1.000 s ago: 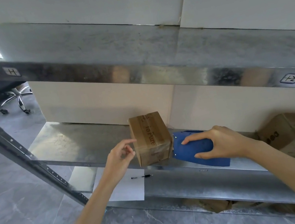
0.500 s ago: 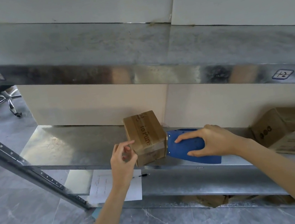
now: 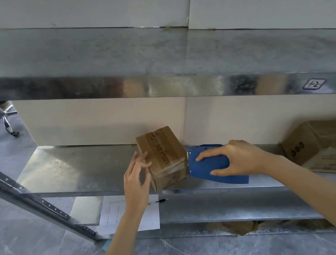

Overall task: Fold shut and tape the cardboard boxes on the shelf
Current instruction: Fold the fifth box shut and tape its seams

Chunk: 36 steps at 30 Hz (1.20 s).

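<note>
The small box (image 3: 163,157) stands on the middle shelf (image 3: 76,167) near its front edge, the left hand (image 3: 136,177) against its left face and the tape dispenser (image 3: 211,164) touching its right face, under the right hand (image 3: 239,160). A second box (image 3: 321,146) stands on the same shelf, well apart to the right. On the lower shelf (image 3: 220,205), below the small box, lies a sheet of paper (image 3: 121,215) with a pen (image 3: 161,200) at its right edge.

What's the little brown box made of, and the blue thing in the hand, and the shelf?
The small box is matte brown cardboard, with a glossy clear tape strip on top. The blue tape dispenser looks like smooth, evenly coloured hard plastic. The shelf is metal, probably galvanised steel: grey, with blotchy reflections.
</note>
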Each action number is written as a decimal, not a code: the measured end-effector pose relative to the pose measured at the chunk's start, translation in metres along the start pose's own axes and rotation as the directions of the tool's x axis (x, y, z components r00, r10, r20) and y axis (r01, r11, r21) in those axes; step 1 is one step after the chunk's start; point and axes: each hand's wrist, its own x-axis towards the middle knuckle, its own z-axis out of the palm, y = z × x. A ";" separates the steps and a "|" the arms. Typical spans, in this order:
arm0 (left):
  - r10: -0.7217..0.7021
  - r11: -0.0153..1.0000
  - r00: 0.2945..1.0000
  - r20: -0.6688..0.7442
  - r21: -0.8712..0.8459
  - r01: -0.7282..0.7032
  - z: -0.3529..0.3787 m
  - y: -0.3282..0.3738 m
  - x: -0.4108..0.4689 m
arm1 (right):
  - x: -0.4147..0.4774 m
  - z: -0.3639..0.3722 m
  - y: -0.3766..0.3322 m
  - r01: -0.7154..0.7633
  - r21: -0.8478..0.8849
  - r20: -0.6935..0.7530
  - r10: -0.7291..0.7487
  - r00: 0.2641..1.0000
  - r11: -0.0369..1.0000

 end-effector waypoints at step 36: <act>0.012 0.994 0.991 0.136 0.108 -0.027 0.002 -0.004 0.001 | 0.000 -0.012 -0.005 -0.039 -0.048 0.014 0.040 0.999 0.998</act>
